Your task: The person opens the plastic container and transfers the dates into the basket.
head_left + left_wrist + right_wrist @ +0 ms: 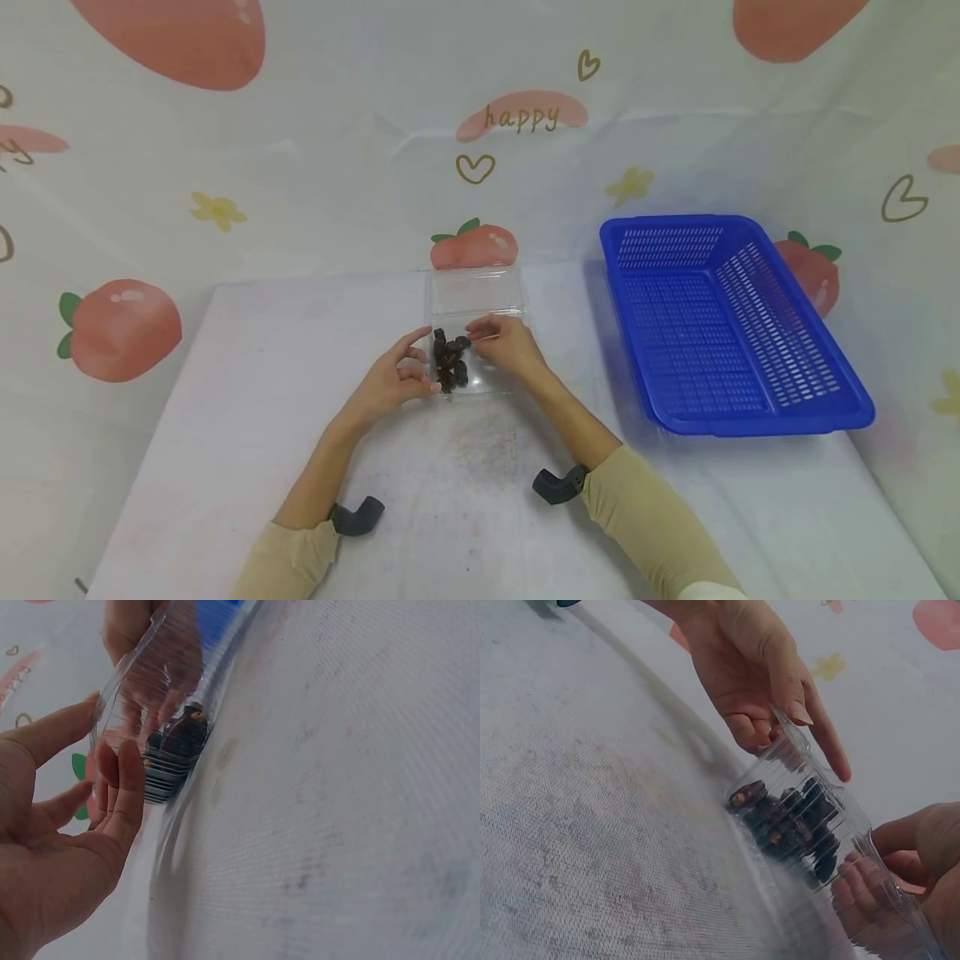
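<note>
Several dark, wrinkled dried fruits that look like dates [450, 354] lie heaped in the left half of a clear plastic box [491, 379]. Its hinged lid [477, 292] is folded back toward the wall. At the box's left side is my left hand [386, 383], with thumb and index finger apart and touching the rim and outer wall. My right hand [506, 343] reaches over the right side into the box. Its fingertips are close beside one date [463, 342]. Through the clear wall, the right wrist view shows the fingers next to the dates [791, 825], with nothing visible between them.
A blue plastic basket [813, 333] with slotted walls stands on the right of the white-covered table [420, 542]. Behind the table hangs a white cloth [337, 192] printed with fruit and hearts. Dark camera mounts [358, 516] sit on both wrists.
</note>
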`<state>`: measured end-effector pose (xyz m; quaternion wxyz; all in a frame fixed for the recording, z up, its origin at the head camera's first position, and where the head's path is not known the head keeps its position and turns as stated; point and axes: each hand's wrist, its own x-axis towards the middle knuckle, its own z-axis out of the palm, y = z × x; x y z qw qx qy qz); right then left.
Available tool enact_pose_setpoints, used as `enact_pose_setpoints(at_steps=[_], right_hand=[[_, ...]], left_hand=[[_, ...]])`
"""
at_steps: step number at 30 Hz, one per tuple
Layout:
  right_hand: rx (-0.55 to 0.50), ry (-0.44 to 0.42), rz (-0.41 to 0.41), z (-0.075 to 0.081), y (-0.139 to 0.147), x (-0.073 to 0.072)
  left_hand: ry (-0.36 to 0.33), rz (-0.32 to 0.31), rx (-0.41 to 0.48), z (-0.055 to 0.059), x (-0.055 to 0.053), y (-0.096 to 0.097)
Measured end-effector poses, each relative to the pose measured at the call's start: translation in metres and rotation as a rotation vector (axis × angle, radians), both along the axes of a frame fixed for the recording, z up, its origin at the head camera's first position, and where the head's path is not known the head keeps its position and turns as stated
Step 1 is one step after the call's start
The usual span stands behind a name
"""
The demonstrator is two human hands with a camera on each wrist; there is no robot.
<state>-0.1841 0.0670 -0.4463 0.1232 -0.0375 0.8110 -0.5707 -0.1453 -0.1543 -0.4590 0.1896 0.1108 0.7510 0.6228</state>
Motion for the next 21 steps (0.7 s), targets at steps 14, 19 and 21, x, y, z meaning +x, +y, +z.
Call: enact_pose_setpoints(at_steps=[14,19,21], right_hand=[[0.126,-0.071,0.010,-0.005,-0.007,-0.004],[0.171,-0.041,-0.003,-0.006,-0.010,-0.006],[0.170,-0.041,-0.002,-0.007,-0.012,-0.007]], left_hand=[[-0.014,-0.038,0.034,0.008,0.000,0.001],[-0.020,-0.051,0.038,0.022,0.004,0.004],[-0.022,-0.052,0.030,0.024,0.005,0.004]])
